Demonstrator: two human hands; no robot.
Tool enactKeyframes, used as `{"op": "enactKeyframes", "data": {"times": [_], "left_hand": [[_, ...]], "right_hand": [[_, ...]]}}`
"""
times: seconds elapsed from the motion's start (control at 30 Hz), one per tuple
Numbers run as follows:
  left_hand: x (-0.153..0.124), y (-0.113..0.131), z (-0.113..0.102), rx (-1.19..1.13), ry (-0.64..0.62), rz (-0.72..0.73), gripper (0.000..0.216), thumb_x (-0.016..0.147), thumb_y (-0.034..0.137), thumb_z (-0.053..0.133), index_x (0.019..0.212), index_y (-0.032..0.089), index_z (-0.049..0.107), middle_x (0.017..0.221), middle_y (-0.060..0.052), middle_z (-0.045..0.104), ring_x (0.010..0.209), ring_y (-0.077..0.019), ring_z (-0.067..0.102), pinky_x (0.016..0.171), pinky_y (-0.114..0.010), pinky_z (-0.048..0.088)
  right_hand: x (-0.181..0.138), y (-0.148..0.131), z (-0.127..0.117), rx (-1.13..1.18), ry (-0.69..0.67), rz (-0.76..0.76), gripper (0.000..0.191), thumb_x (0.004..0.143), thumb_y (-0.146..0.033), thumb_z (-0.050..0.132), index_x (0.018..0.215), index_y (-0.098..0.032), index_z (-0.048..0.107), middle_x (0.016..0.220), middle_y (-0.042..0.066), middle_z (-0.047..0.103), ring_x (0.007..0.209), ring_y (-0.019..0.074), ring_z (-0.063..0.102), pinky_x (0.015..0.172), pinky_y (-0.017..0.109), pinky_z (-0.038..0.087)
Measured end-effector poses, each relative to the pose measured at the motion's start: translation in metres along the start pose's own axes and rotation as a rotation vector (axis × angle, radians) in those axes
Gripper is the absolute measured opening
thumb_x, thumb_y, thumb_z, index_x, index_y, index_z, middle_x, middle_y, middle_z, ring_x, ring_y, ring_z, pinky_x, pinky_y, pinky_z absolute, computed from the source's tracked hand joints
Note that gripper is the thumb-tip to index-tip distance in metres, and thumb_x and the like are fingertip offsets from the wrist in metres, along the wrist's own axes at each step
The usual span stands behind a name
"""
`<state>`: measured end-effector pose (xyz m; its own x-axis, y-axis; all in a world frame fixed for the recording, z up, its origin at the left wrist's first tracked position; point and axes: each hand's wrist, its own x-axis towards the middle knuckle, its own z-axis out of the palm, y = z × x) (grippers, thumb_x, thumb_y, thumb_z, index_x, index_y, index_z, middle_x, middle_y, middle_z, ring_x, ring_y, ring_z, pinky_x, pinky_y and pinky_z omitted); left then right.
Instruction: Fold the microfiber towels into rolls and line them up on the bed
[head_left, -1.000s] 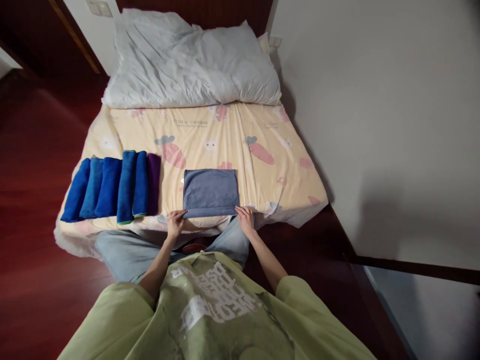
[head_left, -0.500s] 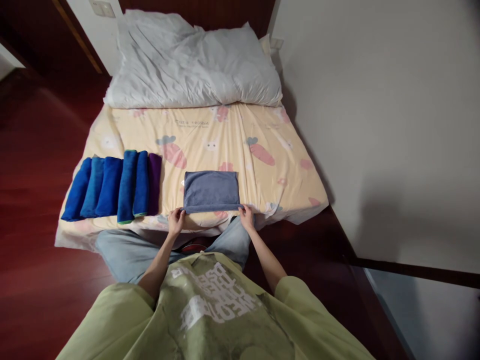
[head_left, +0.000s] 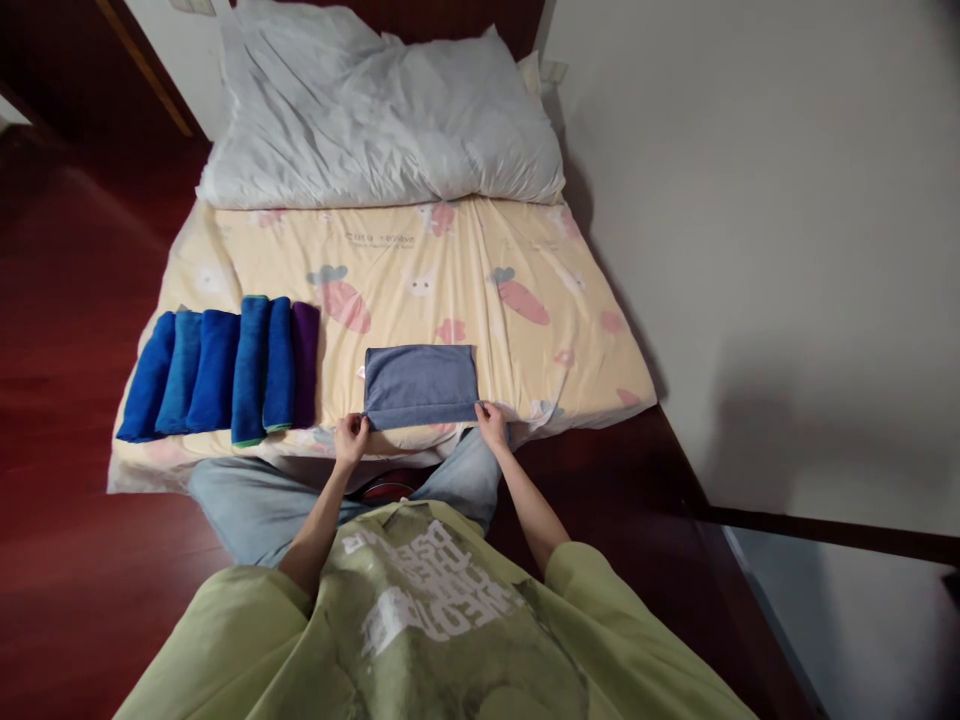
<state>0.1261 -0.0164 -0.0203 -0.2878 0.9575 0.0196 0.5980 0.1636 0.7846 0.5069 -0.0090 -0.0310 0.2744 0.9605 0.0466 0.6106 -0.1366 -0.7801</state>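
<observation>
A grey-blue towel (head_left: 421, 378) lies flat on the bed in front of me, its near edge folded over into a narrow band. My left hand (head_left: 351, 438) pinches the near left corner of that band. At the near right corner, my right hand (head_left: 491, 425) has its fingers closed on the folded edge. To the left lies a row of several rolled towels, among them a purple rolled towel (head_left: 305, 365), a blue rolled towel (head_left: 278, 362) and a teal-blue rolled towel (head_left: 250, 370) with green trim.
The bed (head_left: 570, 350) has a yellow sheet printed with carrots and rabbits. A large pale pillow (head_left: 382, 120) lies across its far end. A bare wall (head_left: 750, 220) rises on the right, and dark red floor (head_left: 60, 350) shows on the left.
The band along the towel's near edge looks wider and flatter now. Both hands keep their grip at the corners, with the right shifted slightly left. The view has tilted slightly.
</observation>
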Motion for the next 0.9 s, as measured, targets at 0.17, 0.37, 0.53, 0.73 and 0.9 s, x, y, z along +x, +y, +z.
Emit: {"op": "enactKeyframes", "data": {"times": [0.17,0.37,0.53,0.73,0.9], "left_hand": [[-0.002,0.002,-0.001,0.011,0.010,-0.005,0.025,0.081,0.045,0.057,0.085,0.021,0.064,0.076,-0.006,0.062,0.077,-0.0230,0.061,0.079,-0.037,0.052],[-0.002,0.002,-0.001,-0.016,0.040,-0.021,0.029,0.076,0.046,0.059,0.087,0.020,0.067,0.078,-0.008,0.067,0.082,-0.0255,0.065,0.083,-0.040,0.055],[-0.003,0.005,0.000,-0.016,0.054,-0.008,0.027,0.077,0.045,0.060,0.086,0.021,0.067,0.077,-0.008,0.069,0.081,-0.0263,0.065,0.081,-0.041,0.056],[-0.004,0.008,0.000,0.022,0.051,0.021,0.024,0.080,0.042,0.059,0.088,0.021,0.067,0.078,-0.008,0.068,0.084,-0.0267,0.064,0.083,-0.041,0.055],[-0.004,0.009,-0.001,0.036,0.018,0.045,0.022,0.084,0.041,0.057,0.091,0.022,0.065,0.079,-0.008,0.066,0.085,-0.0262,0.061,0.086,-0.041,0.053]], "right_hand": [[0.001,-0.002,-0.002,0.000,-0.007,0.010,0.040,0.092,-0.055,0.050,0.077,-0.022,0.065,0.078,0.007,0.072,0.074,0.0230,0.064,0.074,0.032,0.051],[0.000,-0.007,-0.003,-0.005,0.004,0.007,0.041,0.093,-0.056,0.051,0.077,-0.022,0.068,0.076,0.007,0.073,0.074,0.0224,0.065,0.073,0.031,0.053],[-0.003,-0.010,-0.002,-0.013,0.041,0.007,0.039,0.091,-0.056,0.054,0.082,-0.022,0.071,0.077,0.008,0.074,0.072,0.0223,0.066,0.069,0.030,0.052],[-0.002,-0.010,0.001,-0.069,0.076,0.034,0.035,0.089,-0.053,0.058,0.088,-0.021,0.072,0.079,0.008,0.075,0.071,0.0214,0.066,0.069,0.030,0.051],[-0.003,-0.016,-0.002,-0.132,0.035,0.059,0.032,0.094,-0.049,0.056,0.093,-0.020,0.070,0.082,0.007,0.074,0.076,0.0222,0.067,0.073,0.031,0.051]]}}
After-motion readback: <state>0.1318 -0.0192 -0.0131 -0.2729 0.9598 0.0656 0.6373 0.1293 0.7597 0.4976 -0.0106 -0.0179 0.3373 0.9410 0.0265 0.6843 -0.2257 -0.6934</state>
